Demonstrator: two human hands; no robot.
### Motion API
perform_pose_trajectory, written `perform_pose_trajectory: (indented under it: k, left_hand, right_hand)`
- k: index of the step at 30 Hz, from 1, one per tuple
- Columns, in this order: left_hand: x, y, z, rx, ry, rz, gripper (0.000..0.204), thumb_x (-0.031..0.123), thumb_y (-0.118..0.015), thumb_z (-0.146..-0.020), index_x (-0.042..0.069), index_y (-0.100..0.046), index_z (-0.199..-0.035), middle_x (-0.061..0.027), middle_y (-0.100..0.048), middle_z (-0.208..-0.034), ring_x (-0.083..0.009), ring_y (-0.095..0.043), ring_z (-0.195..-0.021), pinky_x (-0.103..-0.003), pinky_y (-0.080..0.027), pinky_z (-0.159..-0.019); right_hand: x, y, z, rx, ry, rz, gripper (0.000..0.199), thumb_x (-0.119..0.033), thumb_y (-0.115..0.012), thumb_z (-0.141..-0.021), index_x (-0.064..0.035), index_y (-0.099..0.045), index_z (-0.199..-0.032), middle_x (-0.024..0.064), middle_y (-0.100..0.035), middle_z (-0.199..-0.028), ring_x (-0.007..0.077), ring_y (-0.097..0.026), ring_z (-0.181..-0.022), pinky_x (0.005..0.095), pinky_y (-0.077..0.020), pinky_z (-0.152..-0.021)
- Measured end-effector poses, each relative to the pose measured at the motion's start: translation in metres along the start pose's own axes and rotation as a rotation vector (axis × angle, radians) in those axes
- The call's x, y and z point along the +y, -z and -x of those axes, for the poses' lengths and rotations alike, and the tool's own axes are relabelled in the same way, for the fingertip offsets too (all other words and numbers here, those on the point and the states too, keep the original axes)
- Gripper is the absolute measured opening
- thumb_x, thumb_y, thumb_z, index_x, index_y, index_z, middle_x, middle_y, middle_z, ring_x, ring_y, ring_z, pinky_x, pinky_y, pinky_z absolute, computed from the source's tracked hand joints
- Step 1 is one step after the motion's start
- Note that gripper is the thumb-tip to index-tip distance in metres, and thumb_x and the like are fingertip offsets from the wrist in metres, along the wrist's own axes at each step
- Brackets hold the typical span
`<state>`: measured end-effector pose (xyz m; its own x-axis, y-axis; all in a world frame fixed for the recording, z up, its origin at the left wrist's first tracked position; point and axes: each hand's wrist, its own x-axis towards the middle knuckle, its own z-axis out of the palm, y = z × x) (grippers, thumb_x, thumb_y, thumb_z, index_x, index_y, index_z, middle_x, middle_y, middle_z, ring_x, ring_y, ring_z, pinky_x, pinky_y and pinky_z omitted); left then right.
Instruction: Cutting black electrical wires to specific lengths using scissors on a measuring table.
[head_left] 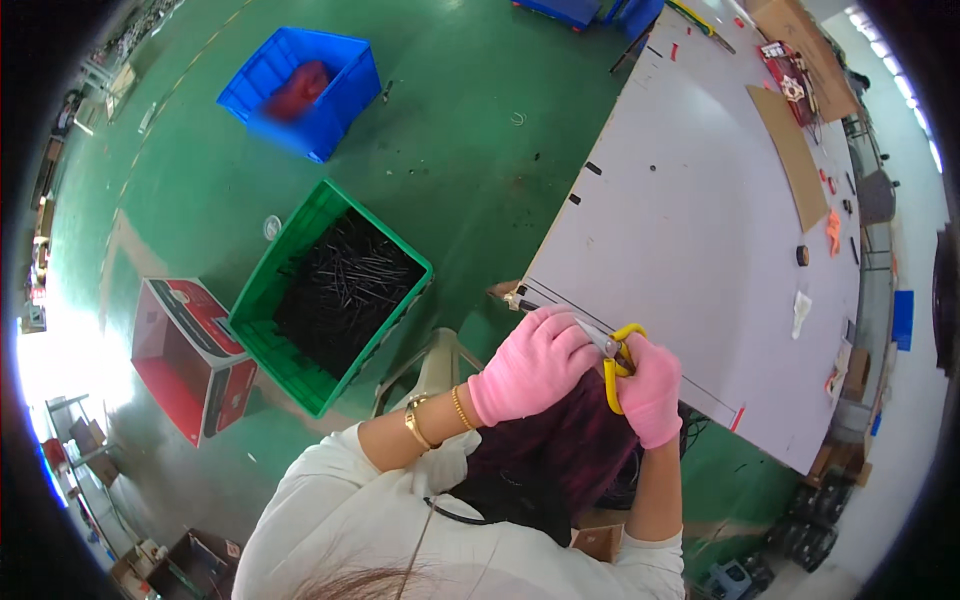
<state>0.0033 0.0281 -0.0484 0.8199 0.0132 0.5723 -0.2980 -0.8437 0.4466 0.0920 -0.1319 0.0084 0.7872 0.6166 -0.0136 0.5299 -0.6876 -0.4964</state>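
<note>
Both my hands wear pink gloves and meet at the near edge of a white table (690, 230). My right hand (652, 392) is closed around the yellow handles of a pair of pliers (622, 362). My left hand (530, 365), with gold bracelets at the wrist, is curled into a fist over the pliers' metal head. What lies under its fingers is hidden. A dark bundle of cables (560, 470) rests on my lap just below both hands.
On the green floor to my left stand a green crate (262, 300) full of thin black parts, a blue crate (340, 70) with something red inside, and a red and white carton (190, 350). Cardboard sheets (790, 150) and small items lie along the table's far side.
</note>
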Motion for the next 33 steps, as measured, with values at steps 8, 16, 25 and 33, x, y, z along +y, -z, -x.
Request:
perform_pose_trajectory:
  k: [8,16,25,33]
  left_hand:
    - [-0.015,-0.013,-0.002,-0.031,0.034,0.107,0.041,0.020,-0.076,-0.070,0.017,-0.059,-0.107,-0.0004,-0.056,-0.106,-0.0236,-0.058,-0.100,-0.039,-0.047,-0.086]
    - [-0.014,-0.016,0.000,-0.062,0.044,0.099,0.038,0.023,-0.076,-0.070,0.017,-0.060,-0.104,0.0016,-0.057,-0.104,-0.0219,-0.059,-0.097,-0.038,-0.046,-0.079]
    - [-0.015,-0.017,0.002,-0.048,0.027,0.074,0.039,0.023,-0.076,-0.070,0.017,-0.060,-0.105,0.0018,-0.058,-0.105,-0.0211,-0.059,-0.098,-0.039,-0.046,-0.079]
    - [-0.018,-0.018,0.003,-0.029,0.035,0.099,0.042,0.023,-0.077,-0.068,0.019,-0.061,-0.107,0.0026,-0.057,-0.105,-0.0213,-0.059,-0.099,-0.039,-0.046,-0.080]
  right_hand:
    - [-0.002,0.003,-0.009,-0.058,0.012,0.007,0.025,-0.017,-0.080,-0.067,-0.0035,-0.059,-0.073,0.0179,-0.058,-0.067,0.0381,-0.057,-0.062,0.0428,-0.0445,-0.055]
    - [-0.003,0.004,-0.010,-0.096,-0.024,0.005,0.024,-0.015,-0.080,-0.065,-0.0035,-0.061,-0.074,0.0173,-0.059,-0.068,0.0382,-0.057,-0.062,0.0427,-0.0446,-0.055]
    - [-0.008,0.006,-0.013,-0.092,-0.007,0.013,0.024,-0.014,-0.080,-0.065,-0.0032,-0.062,-0.076,0.0182,-0.059,-0.068,0.0391,-0.057,-0.063,0.0423,-0.0448,-0.055]
    - [-0.008,0.005,-0.013,-0.103,-0.023,0.014,0.023,-0.014,-0.079,-0.065,-0.0035,-0.062,-0.077,0.0180,-0.059,-0.069,0.0391,-0.057,-0.063,0.0425,-0.0451,-0.056]
